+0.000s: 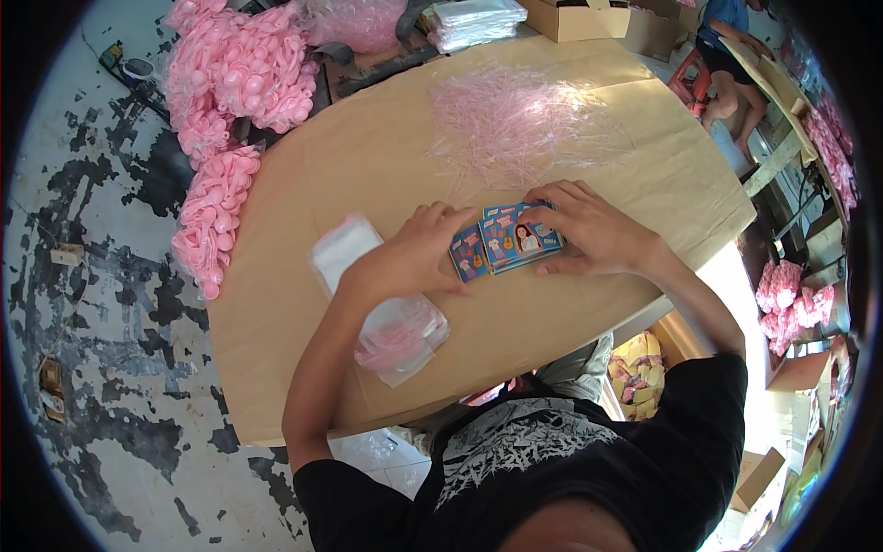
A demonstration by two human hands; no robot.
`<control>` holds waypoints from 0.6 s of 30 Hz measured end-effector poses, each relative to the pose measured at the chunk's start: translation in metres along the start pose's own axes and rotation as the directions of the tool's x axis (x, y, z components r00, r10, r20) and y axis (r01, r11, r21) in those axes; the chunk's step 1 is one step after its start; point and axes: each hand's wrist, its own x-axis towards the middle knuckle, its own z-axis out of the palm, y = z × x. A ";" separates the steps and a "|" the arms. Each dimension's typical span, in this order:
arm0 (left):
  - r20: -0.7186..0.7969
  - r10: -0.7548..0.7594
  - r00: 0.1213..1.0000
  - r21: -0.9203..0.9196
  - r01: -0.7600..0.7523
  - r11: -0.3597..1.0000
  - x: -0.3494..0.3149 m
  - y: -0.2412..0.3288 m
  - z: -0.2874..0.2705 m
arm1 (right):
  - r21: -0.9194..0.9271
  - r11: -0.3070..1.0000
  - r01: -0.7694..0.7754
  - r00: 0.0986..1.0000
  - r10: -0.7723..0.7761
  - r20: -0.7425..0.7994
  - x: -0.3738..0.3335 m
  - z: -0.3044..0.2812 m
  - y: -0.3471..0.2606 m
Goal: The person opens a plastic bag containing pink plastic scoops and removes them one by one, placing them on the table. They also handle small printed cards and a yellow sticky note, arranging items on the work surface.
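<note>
In the middle of the table, small blue printed cards (pixel 521 241) with a picture of a person form a stack. More blue cards (pixel 467 257) lie fanned against its left side. My left hand (pixel 416 250) curves around the left edge of these cards, fingers bent and thumb near the lower edge. My right hand (pixel 593 230) grips the stack's right end, fingers over the top and thumb at the near side. Beside my left forearm are a pile of white plastic sleeves (pixel 344 250) and transparent bags with pink pieces (pixel 402 339).
Thin pink transparent strips (pixel 520 120) are heaped at the table's far side. Bundles of bagged pink items (pixel 244 74) hang over its far left edge. Plastic packs (pixel 476 23) and a cardboard box (pixel 578 18) stand behind. Another person (pixel 727 69) sits at the far right.
</note>
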 end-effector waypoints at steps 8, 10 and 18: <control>-0.061 -0.114 0.992 -0.125 0.106 0.986 0.001 0.014 0.010 | 0.083 0.996 -0.026 0.997 0.020 0.073 0.005 -0.002 0.006; -0.112 -0.065 0.992 -0.139 0.049 0.989 0.003 0.012 0.011 | 0.163 0.986 -0.040 0.996 0.026 0.091 0.005 -0.003 0.004; -0.159 -0.029 0.987 -0.172 0.001 0.985 0.017 0.016 0.011 | 0.281 0.960 -0.011 0.998 0.027 -0.056 0.001 0.014 0.017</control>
